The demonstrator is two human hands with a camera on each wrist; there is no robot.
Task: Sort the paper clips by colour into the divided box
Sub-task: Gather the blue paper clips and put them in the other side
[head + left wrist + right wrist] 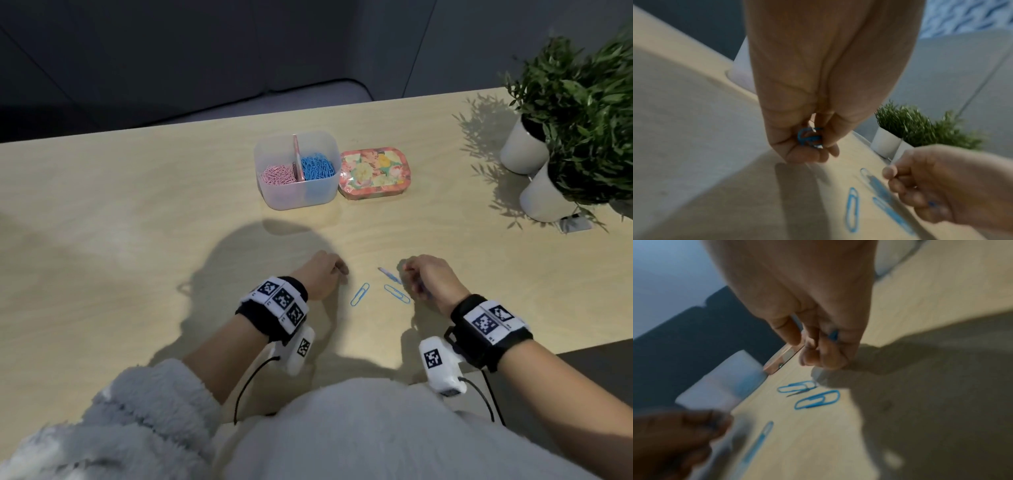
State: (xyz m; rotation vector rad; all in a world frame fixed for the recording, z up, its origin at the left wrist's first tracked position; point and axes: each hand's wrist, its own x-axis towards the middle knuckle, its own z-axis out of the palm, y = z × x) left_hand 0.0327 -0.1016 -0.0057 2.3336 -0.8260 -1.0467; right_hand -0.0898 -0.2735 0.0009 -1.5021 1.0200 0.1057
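Head view: both hands curl round blue clips, left hand (322, 278) and right hand (432, 277), three blue clips (360, 294) between them on the table; best gather these before reaching to the far divided box (296, 198).

Both forearms are bare from the elbow down. A pale grey fluffy sleeve (137, 404) is pushed up on the left arm, and the same fleecy fabric covers the torso. Each wrist wears a black band (493, 342) with white panels on top, printed with square black-and-white coded markers. Under each wrist hangs a white camera block (440, 368) bearing its own marker. A thin black cable (246, 383) runs from each block back towards the body.
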